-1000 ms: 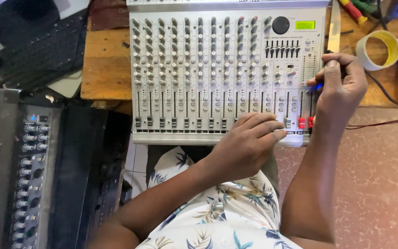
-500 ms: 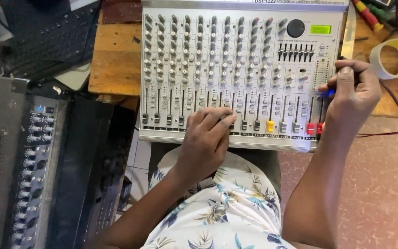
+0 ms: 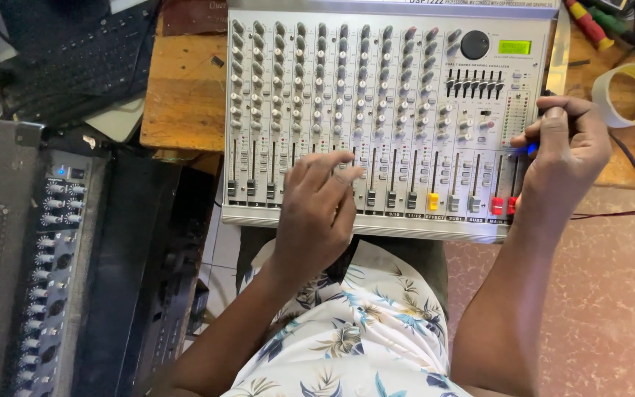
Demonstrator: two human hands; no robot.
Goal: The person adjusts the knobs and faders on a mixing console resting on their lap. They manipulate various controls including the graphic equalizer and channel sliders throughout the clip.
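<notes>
A silver audio mixer (image 3: 391, 103) with many rows of knobs and sliders lies on a wooden table, its front edge over my lap. My left hand (image 3: 317, 209) rests palm down on the lower slider row near the middle, fingers spread over the faders. My right hand (image 3: 564, 151) is at the mixer's right edge, fingers curled around a small blue-tipped tool (image 3: 531, 149) that points at the panel above the red faders (image 3: 505, 204). A yellow fader (image 3: 433, 200) sits between my two hands.
A roll of tape (image 3: 630, 94) lies on the wooden table (image 3: 185, 95) right of the mixer, with red-handled tools (image 3: 588, 22) behind it. A black keyboard (image 3: 75, 62) is at the upper left. A grey amplifier with knobs (image 3: 45, 257) stands at the left. A thin cable (image 3: 619, 215) crosses the speckled floor.
My left hand has slid left along the slider row, from the right side toward the middle. My right hand has stayed at the mixer's right edge with the tool.
</notes>
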